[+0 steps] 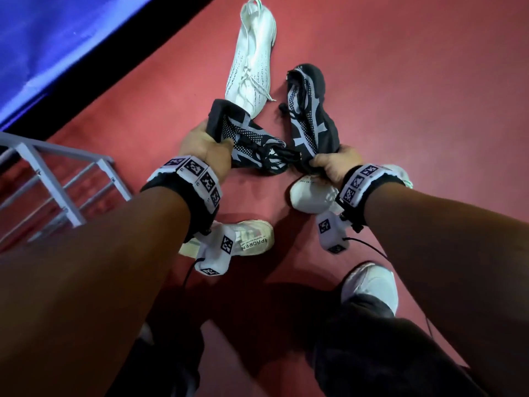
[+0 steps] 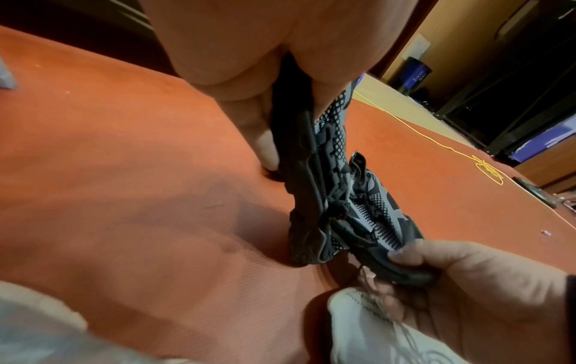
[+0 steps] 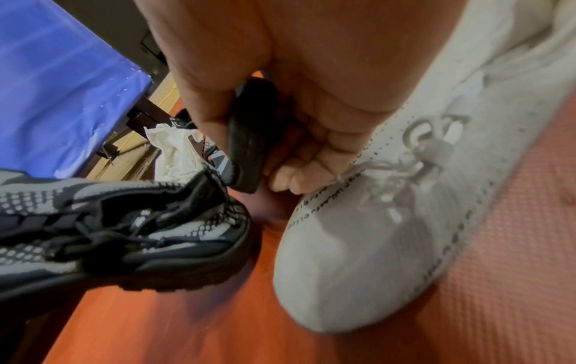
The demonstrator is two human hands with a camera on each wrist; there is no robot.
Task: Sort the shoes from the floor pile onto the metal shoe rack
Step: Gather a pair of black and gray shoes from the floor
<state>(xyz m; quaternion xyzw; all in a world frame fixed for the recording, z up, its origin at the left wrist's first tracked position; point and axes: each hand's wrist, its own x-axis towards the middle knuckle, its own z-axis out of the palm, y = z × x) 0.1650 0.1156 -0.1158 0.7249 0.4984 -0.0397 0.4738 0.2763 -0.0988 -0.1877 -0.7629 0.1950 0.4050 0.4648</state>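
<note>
Two matching black-and-grey knit shoes lie on the red floor. My left hand (image 1: 211,141) grips the heel end of the left shoe (image 1: 254,147), also seen squeezed flat between thumb and fingers in the left wrist view (image 2: 308,187). My right hand (image 1: 323,163) pinches the near end of the right shoe (image 1: 309,116) by its black sole (image 3: 249,142). The two shoes' near ends meet between my hands. The grey metal shoe rack (image 1: 65,179) stands at the left, with nothing showing on its bars.
One white knit shoe (image 1: 252,61) lies farther out. Another white shoe (image 1: 312,196) sits just under my right hand, and a third (image 1: 252,239) under my left wrist. A blue-covered frame (image 1: 57,47) borders the upper left. My own white-shod foot (image 1: 372,285) is near.
</note>
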